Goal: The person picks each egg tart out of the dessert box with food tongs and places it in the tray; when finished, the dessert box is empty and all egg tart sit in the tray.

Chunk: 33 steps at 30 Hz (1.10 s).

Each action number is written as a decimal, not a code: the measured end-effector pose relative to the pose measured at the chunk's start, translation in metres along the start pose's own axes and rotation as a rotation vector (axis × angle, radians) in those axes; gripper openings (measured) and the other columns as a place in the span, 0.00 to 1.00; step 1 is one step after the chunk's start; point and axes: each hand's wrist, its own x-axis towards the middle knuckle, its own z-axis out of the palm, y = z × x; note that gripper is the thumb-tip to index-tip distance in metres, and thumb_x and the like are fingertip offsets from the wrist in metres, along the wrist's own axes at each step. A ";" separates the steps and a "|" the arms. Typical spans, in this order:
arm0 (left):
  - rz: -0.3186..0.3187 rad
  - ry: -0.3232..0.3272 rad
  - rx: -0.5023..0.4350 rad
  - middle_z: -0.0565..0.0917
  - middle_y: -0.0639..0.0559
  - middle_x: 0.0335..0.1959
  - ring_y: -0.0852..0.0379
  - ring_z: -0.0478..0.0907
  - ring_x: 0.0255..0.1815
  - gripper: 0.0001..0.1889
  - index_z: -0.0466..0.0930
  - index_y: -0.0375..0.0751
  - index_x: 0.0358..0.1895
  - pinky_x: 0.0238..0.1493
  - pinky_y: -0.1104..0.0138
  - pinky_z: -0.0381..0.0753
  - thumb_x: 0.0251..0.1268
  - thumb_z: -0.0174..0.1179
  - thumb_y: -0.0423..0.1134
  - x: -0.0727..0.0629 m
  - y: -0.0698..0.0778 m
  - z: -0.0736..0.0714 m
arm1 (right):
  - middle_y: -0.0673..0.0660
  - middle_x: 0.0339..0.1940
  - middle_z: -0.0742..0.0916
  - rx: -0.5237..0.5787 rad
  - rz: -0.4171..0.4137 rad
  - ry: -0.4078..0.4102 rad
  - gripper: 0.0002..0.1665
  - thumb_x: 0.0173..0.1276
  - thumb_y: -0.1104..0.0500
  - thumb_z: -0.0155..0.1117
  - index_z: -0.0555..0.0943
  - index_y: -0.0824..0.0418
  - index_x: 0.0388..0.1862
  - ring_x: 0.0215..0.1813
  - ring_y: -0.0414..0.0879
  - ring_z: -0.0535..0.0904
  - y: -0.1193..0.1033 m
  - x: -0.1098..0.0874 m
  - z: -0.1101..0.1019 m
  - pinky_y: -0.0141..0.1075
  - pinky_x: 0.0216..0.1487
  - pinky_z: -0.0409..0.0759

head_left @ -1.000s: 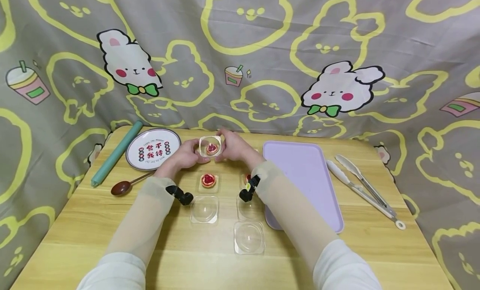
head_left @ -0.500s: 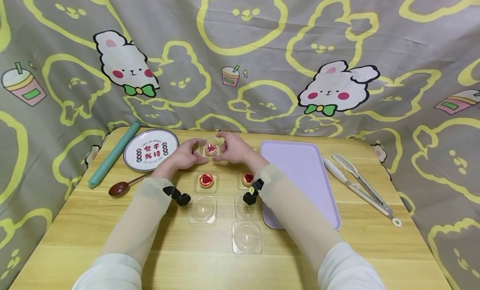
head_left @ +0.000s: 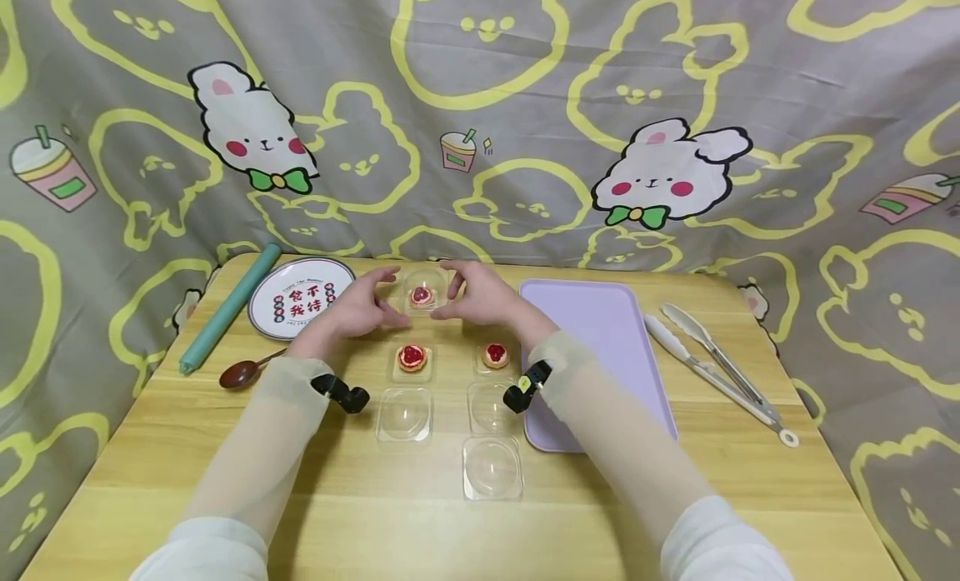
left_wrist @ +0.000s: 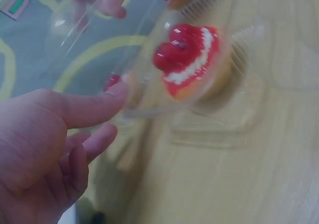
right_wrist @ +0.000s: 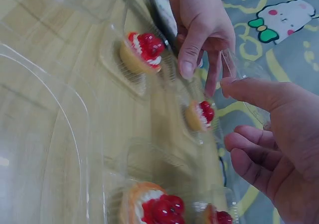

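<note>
A clear square lid [head_left: 425,279] is between my hands, above a cherry-topped tart [head_left: 422,297] at the back of the table. From the left, my left hand [head_left: 362,304] holds the lid's side, thumb and fingers spread at its corners. My right hand [head_left: 480,298] holds the opposite side, its thumb [right_wrist: 249,89] at the lid's rim. The lid looks tilted and off the base in the right wrist view, though its transparency makes contact hard to judge. In front, a left tart [head_left: 412,358] and a right tart [head_left: 496,356] sit in uncovered clear bases.
Several clear lids, such as the nearest lid [head_left: 492,468], lie closer to me. A purple tray [head_left: 600,339] and tongs [head_left: 723,368] are on the right. At left are a plate [head_left: 300,299], a green rolling pin [head_left: 231,308] and a brown spoon [head_left: 240,374]. Patterned cloth [head_left: 517,106] hangs behind.
My hands have spread slightly apart around the lid, their fingers straighter than before. The front right tart, earlier partly covered by my right wrist, now shows fully.
</note>
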 end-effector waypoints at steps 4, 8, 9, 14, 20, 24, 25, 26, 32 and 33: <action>0.038 0.044 0.045 0.63 0.42 0.82 0.48 0.85 0.46 0.56 0.54 0.46 0.86 0.43 0.58 0.85 0.57 0.82 0.37 -0.014 0.012 -0.007 | 0.51 0.40 0.85 0.009 -0.017 -0.001 0.54 0.58 0.49 0.86 0.70 0.62 0.80 0.20 0.41 0.74 -0.006 -0.013 -0.009 0.35 0.25 0.76; 0.147 0.061 0.054 0.64 0.43 0.82 0.49 0.85 0.46 0.55 0.57 0.47 0.85 0.46 0.56 0.84 0.56 0.83 0.38 -0.031 0.027 -0.009 | 0.51 0.40 0.85 0.010 -0.050 -0.006 0.55 0.57 0.49 0.87 0.71 0.63 0.79 0.20 0.43 0.76 -0.013 -0.027 -0.017 0.36 0.24 0.77; 0.184 0.051 0.042 0.65 0.43 0.81 0.49 0.85 0.45 0.55 0.58 0.47 0.85 0.46 0.55 0.85 0.56 0.83 0.38 -0.036 0.031 -0.008 | 0.51 0.40 0.85 0.009 -0.060 -0.005 0.55 0.57 0.49 0.87 0.71 0.64 0.78 0.21 0.44 0.77 -0.014 -0.031 -0.018 0.36 0.25 0.78; 0.350 -0.019 -0.016 0.69 0.47 0.79 0.51 0.87 0.42 0.51 0.63 0.49 0.83 0.40 0.53 0.86 0.56 0.83 0.38 -0.058 0.055 0.004 | 0.53 0.42 0.85 0.035 -0.109 -0.012 0.53 0.57 0.49 0.87 0.72 0.67 0.75 0.26 0.47 0.83 -0.020 -0.052 -0.025 0.37 0.30 0.83; 0.423 0.009 0.018 0.77 0.52 0.73 0.58 0.86 0.40 0.41 0.73 0.50 0.78 0.23 0.63 0.80 0.61 0.80 0.42 -0.080 0.073 0.020 | 0.53 0.44 0.86 0.078 -0.186 -0.019 0.52 0.58 0.49 0.86 0.72 0.70 0.73 0.27 0.45 0.85 -0.024 -0.080 -0.027 0.39 0.29 0.85; 0.445 0.029 0.009 0.77 0.52 0.73 0.59 0.86 0.37 0.40 0.75 0.50 0.76 0.22 0.65 0.78 0.60 0.81 0.40 -0.090 0.074 0.030 | 0.56 0.46 0.87 0.153 -0.241 -0.018 0.51 0.59 0.53 0.86 0.71 0.69 0.76 0.31 0.44 0.86 -0.022 -0.098 -0.025 0.39 0.34 0.87; 0.454 0.031 0.001 0.77 0.51 0.73 0.59 0.87 0.37 0.40 0.75 0.50 0.76 0.22 0.65 0.78 0.59 0.81 0.39 -0.093 0.074 0.033 | 0.57 0.47 0.87 0.181 -0.249 -0.021 0.51 0.60 0.54 0.86 0.70 0.68 0.77 0.32 0.44 0.86 -0.021 -0.103 -0.024 0.40 0.36 0.87; 0.465 0.030 -0.005 0.77 0.51 0.74 0.59 0.87 0.36 0.41 0.75 0.50 0.77 0.22 0.65 0.78 0.59 0.81 0.38 -0.095 0.074 0.037 | 0.58 0.48 0.87 0.207 -0.255 -0.021 0.51 0.61 0.55 0.85 0.70 0.67 0.78 0.32 0.45 0.87 -0.021 -0.108 -0.023 0.40 0.37 0.87; 0.510 0.016 -0.052 0.81 0.44 0.69 0.56 0.86 0.37 0.35 0.74 0.41 0.76 0.31 0.62 0.86 0.66 0.75 0.35 -0.105 0.076 0.058 | 0.51 0.44 0.88 0.248 -0.284 0.031 0.41 0.67 0.58 0.80 0.75 0.67 0.75 0.34 0.45 0.85 -0.017 -0.133 -0.017 0.37 0.38 0.86; 0.506 0.015 -0.055 0.82 0.43 0.67 0.56 0.86 0.37 0.32 0.75 0.39 0.75 0.33 0.62 0.86 0.70 0.72 0.36 -0.107 0.077 0.061 | 0.50 0.40 0.88 0.241 -0.293 0.043 0.36 0.70 0.59 0.78 0.77 0.69 0.73 0.33 0.47 0.85 -0.017 -0.137 -0.017 0.37 0.35 0.85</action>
